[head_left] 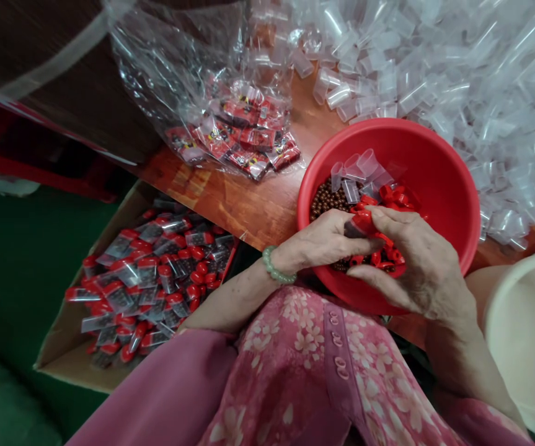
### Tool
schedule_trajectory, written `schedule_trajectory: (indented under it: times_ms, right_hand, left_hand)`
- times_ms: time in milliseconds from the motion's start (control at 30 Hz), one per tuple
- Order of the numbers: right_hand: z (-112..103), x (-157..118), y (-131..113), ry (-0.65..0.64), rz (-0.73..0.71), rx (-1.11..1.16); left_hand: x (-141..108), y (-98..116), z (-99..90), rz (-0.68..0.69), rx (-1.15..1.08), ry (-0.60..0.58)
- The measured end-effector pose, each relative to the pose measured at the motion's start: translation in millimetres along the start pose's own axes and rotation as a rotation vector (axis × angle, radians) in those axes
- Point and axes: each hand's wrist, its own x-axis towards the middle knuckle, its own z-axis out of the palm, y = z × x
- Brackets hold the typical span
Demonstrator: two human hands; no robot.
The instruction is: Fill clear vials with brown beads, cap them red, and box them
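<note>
Over a red bowl (448,179), my left hand (327,238) grips a small tube with a red cap (361,223) between thumb and fingers; dark contents show in the tube. My right hand (416,260) is beside it, its index fingertip touching the red cap and its thumb spread apart below. Inside the bowl lie brown beads (327,199), several clear empty tubes (351,191) and many loose red caps (400,197). The hands hide part of the bowl's contents.
Clear tubes (457,80) are heaped across the back right. A plastic bag holding red packets (258,139) lies on the wooden table (216,197). At lower left, a cardboard box (74,368) contains many filled, red-capped tubes (146,272). A pale bucket (527,334) stands at right.
</note>
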Motion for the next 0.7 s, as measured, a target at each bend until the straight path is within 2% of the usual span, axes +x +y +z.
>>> schedule_trajectory:
  times_ms: [100, 200, 400, 700]
  right_hand:
    - [7, 5, -5, -0.070, 0.014, -0.247]
    - [21, 9, -5, 0.004, -0.006, -0.396]
    - [40, 7, 2, 0.180, -0.036, -0.385]
    - [33, 6, 5, 0.158, -0.083, -0.402]
  left_hand:
    - [2, 3, 1.4, -0.053, -0.096, 0.049]
    - [5, 3, 3.4, -0.124, -0.231, 0.065]
    - [6, 2, 8.6, -0.168, -0.314, 0.078]
    - [6, -1, 16.0, -0.198, -0.393, 0.091]
